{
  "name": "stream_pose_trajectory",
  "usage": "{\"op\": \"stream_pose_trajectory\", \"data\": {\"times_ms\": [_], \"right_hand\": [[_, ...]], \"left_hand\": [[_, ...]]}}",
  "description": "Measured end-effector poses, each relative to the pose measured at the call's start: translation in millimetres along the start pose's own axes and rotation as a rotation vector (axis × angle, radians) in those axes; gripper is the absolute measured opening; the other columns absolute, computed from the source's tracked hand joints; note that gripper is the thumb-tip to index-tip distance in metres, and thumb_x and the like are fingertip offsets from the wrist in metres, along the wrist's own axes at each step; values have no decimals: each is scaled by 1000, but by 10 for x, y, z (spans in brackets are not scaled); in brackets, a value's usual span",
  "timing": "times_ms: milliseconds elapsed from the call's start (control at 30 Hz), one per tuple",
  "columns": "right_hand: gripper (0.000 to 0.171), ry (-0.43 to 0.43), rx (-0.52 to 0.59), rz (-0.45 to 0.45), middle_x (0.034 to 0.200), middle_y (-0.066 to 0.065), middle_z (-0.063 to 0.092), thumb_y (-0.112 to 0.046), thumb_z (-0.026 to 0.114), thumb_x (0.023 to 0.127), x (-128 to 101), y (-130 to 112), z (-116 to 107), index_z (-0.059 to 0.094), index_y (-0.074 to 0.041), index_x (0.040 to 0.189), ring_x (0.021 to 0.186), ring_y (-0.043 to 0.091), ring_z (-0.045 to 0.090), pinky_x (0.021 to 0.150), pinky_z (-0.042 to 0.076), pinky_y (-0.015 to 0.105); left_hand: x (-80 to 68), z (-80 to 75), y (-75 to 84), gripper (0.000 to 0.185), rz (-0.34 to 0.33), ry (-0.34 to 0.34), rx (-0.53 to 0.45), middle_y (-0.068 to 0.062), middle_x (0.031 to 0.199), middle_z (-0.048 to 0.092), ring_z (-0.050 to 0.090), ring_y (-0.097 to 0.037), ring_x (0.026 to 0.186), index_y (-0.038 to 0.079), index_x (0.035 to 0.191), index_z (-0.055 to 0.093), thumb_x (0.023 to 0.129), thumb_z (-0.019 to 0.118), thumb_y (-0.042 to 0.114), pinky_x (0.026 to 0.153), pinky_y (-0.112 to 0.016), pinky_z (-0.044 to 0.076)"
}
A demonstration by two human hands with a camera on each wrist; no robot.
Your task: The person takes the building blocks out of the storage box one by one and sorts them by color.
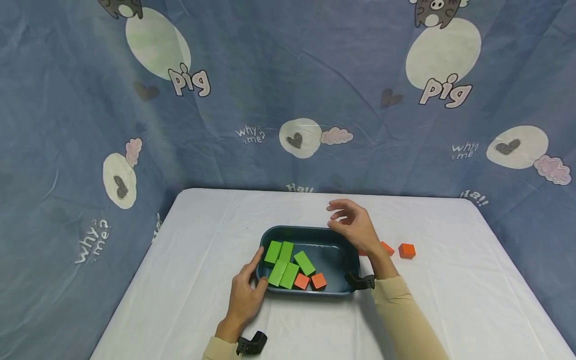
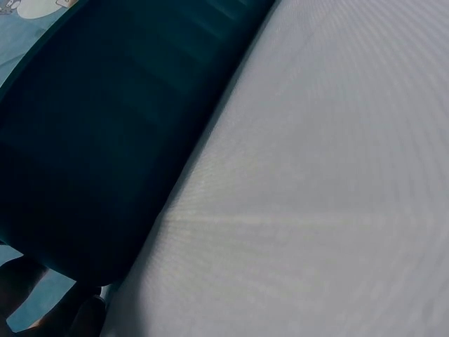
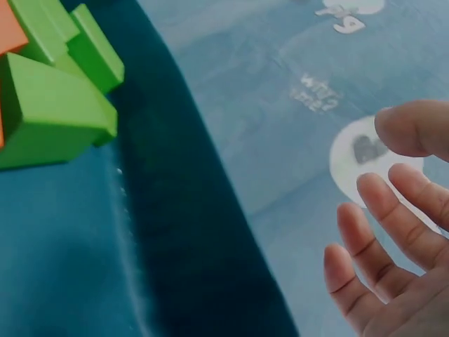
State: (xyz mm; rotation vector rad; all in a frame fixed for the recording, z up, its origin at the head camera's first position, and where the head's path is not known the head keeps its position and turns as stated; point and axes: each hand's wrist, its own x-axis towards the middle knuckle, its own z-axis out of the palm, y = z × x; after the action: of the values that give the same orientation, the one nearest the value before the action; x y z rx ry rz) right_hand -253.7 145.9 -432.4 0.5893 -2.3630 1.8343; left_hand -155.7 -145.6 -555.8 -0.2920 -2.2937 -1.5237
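A dark teal tray (image 1: pixel 336 260) sits on the white-covered table. Inside it, several green blocks (image 1: pixel 289 275) are grouped at the left, with two orange blocks (image 1: pixel 318 281) by the near wall. My left hand (image 1: pixel 243 299) rests against the tray's left end, thumb and forefinger spread along the rim; in the left wrist view, its fingers (image 2: pixel 66 309) show dark below the tray wall (image 2: pixel 105 140). My right hand (image 1: pixel 356 227) is raised over the tray's far right corner, holding nothing. The right wrist view shows its fingers (image 3: pixel 361 235) loosely bent and apart from the thumb.
To the right of the tray, an orange block (image 1: pixel 407 251) lies on the white cloth (image 1: pixel 459 290). Other orange pieces (image 1: pixel 387 248) sit nearer the tray, partly hidden behind my right wrist. A blue patterned curtain (image 1: pixel 252 90) hangs behind the table and along its sides.
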Motion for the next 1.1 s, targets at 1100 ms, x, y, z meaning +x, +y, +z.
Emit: {"op": "stream_pose_trajectory", "data": {"times_ms": [1100], "right_hand": [[35,-160,19,-26,107,26,67,8,71,87,54,386,370,65,10,122,88,44,63,74,55,38]], "left_hand": [[2,0,19,74,14,1,19,-15,138,62,57,-28,128,12,151,52,80,62,-5,107,-12,34]]}}
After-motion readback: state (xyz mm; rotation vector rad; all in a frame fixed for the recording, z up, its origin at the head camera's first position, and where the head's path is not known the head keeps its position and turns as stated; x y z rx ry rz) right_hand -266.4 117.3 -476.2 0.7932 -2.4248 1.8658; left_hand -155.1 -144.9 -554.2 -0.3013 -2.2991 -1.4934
